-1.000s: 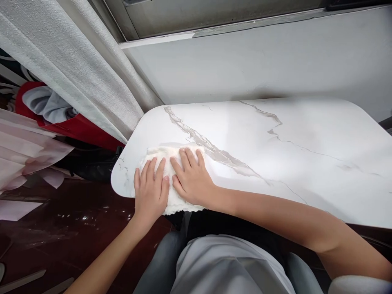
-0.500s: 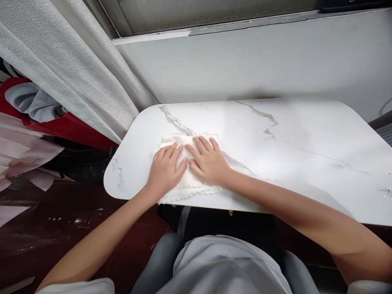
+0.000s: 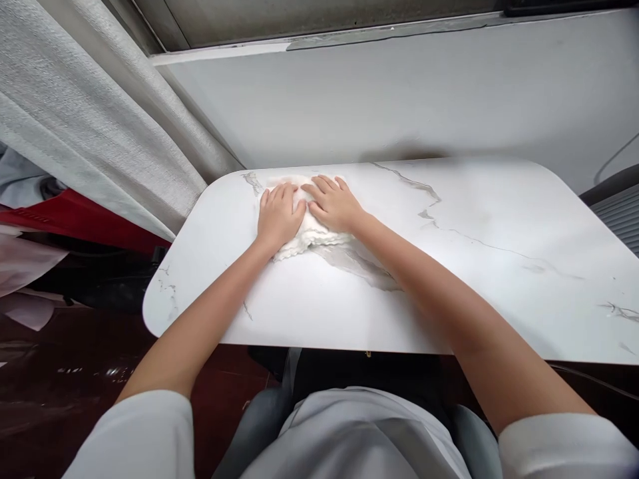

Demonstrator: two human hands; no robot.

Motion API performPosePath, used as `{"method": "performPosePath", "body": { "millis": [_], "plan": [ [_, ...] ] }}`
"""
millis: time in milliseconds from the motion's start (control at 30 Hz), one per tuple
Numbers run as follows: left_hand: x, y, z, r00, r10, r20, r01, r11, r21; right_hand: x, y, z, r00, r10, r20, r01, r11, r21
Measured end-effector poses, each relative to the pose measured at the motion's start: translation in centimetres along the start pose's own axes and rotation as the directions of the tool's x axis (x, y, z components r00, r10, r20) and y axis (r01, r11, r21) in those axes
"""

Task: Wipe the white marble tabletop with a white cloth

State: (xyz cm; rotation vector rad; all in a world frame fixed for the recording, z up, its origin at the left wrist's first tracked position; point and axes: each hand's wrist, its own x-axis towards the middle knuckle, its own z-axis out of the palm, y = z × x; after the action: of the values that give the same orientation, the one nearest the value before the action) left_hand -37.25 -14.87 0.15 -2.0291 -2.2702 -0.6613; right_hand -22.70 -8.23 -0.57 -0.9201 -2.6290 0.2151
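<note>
A white cloth with a frilly near edge lies bunched on the white marble-patterned table, towards its far left side. My left hand presses flat on the cloth's left part, fingers stretched away from me. On the right part rests my right hand, its fingers spread and palm down. The two thumbs point at each other with a strip of cloth between them. Under both palms the cloth is hidden.
Behind the table stands a pale wall below a window ledge. A grey-white curtain hangs at the left corner. Beyond it are a red bag and pink fabric. A grey ribbed object stands past the right end.
Both hands have slid the cloth away from me, from the table's near edge towards its far edge. The cloth is more bunched, and the view has shifted slightly.
</note>
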Motion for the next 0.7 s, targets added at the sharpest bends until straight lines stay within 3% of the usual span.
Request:
{"method": "performPosePath", "body": {
  "millis": [300,700],
  "plan": [
    [6.2,0.9,2.1,0.998,0.054,0.038,-0.053,0.998,-0.037,2.5,3.8,-0.4,0.985,0.174,-0.007,-0.174,0.984,0.029],
    [10.0,2.5,3.9,0.992,0.097,0.076,-0.098,0.995,0.006,3.3,6.7,-0.9,0.964,0.254,-0.077,-0.256,0.966,-0.020]
  ]
}}
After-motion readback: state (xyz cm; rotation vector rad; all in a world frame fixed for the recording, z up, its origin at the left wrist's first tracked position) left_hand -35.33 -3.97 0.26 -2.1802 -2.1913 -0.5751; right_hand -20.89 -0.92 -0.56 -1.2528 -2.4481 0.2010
